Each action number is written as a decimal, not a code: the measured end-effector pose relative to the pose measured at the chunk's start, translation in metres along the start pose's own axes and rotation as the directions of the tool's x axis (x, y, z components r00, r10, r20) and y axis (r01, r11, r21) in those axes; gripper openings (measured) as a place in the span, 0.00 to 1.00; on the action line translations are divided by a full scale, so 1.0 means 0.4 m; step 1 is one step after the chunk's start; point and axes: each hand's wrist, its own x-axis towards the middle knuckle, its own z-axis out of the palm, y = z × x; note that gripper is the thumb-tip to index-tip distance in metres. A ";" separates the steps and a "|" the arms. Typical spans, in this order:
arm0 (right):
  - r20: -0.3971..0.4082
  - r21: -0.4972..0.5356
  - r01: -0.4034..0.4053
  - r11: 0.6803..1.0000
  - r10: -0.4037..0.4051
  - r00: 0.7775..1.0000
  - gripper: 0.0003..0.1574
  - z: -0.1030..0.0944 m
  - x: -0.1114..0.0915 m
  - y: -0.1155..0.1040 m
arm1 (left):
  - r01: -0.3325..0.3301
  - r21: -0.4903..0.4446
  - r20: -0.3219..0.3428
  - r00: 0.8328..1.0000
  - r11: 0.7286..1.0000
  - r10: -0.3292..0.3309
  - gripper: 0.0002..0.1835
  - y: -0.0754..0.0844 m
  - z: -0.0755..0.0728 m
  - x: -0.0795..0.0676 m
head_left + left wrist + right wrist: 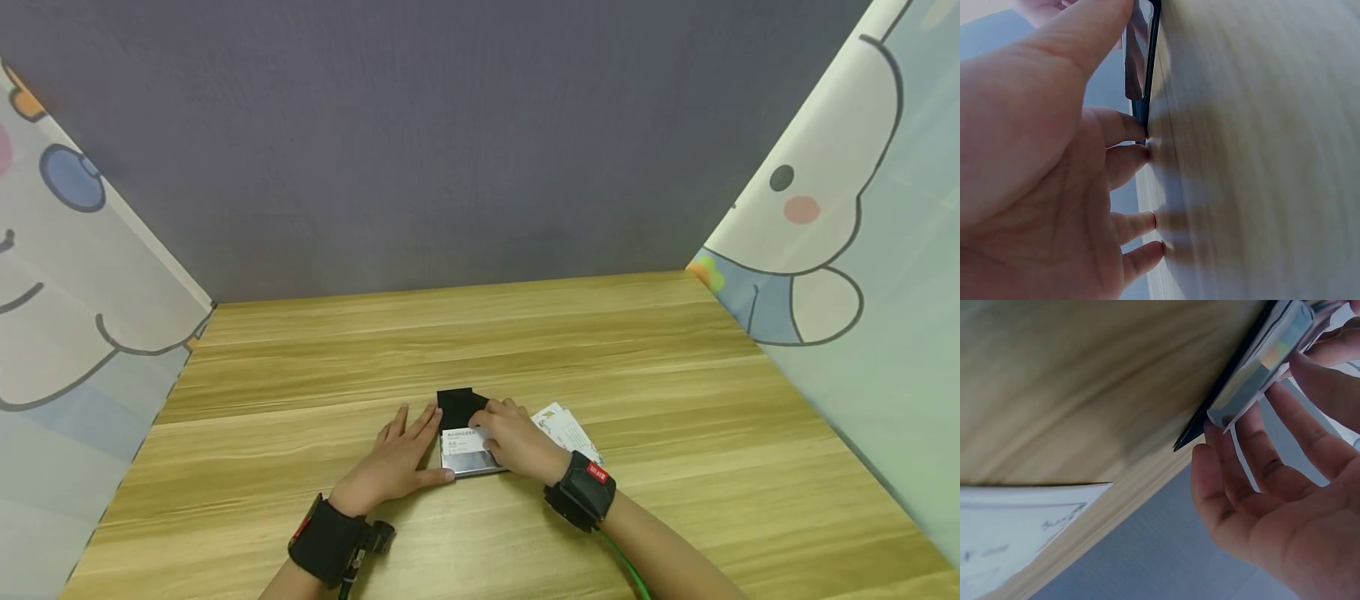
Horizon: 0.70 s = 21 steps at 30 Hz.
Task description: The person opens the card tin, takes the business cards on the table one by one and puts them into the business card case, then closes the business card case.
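A flat card case (472, 464) with a shiny metal face lies on the wooden table, its black flap (457, 406) spread toward the far side. Across the case lies a white business card (459, 439) with printed text. My right hand (517, 442) pinches this card at its right part, fingers bent over it and covering that end. My left hand (401, 467) lies along the case's left side with straight, spread fingers. Its thumb rests at the near left corner, and its index and middle fingertips are beside the black flap in the left wrist view.
Several white printed cards (573, 433) lie fanned on the table just right of my right hand. A dark grey panel (450, 150) rises at the table's far edge. Cartoon-printed walls (847, 183) flank both sides. A green cable (626, 562) trails from my right wrist.
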 end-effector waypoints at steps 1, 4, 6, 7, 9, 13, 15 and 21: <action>0.003 -0.002 0.001 1.000 -0.001 1.000 0.17 0.000 0.000 0.000 | 0.000 0.001 0.001 1.000 1.000 0.000 0.47 -0.001 0.000 0.000; 0.009 -0.008 0.001 1.000 -0.001 1.000 0.17 -0.002 -0.002 -0.002 | 0.002 -0.001 0.003 1.000 1.000 -0.002 0.47 -0.001 0.000 0.000; 0.012 -0.012 -0.001 1.000 0.001 1.000 0.17 -0.002 -0.003 -0.003 | 0.002 -0.001 0.003 1.000 1.000 -0.002 0.47 -0.001 0.000 0.000; 0.014 -0.013 -0.003 1.000 0.003 1.000 0.17 -0.002 -0.003 -0.003 | 0.003 -0.001 0.003 1.000 1.000 -0.003 0.47 -0.001 -0.001 0.000; 0.016 -0.013 -0.006 1.000 0.006 1.000 0.17 -0.002 -0.004 -0.004 | 0.003 -0.001 0.003 1.000 1.000 -0.003 0.47 -0.001 -0.001 0.000; 0.009 -0.017 0.002 1.000 -0.002 1.000 0.16 0.000 -0.004 -0.004 | 0.003 0.005 0.004 1.000 1.000 -0.003 0.47 0.000 -0.003 0.000; 0.006 -0.027 0.009 1.000 -0.008 1.000 0.16 0.001 -0.004 -0.003 | 0.004 0.006 0.004 1.000 1.000 -0.004 0.47 0.001 -0.004 0.000; 0.014 -0.052 0.005 0.999 -0.005 1.000 0.16 -0.002 -0.004 -0.004 | 0.003 0.009 0.007 1.000 1.000 -0.003 0.47 0.005 -0.009 -0.001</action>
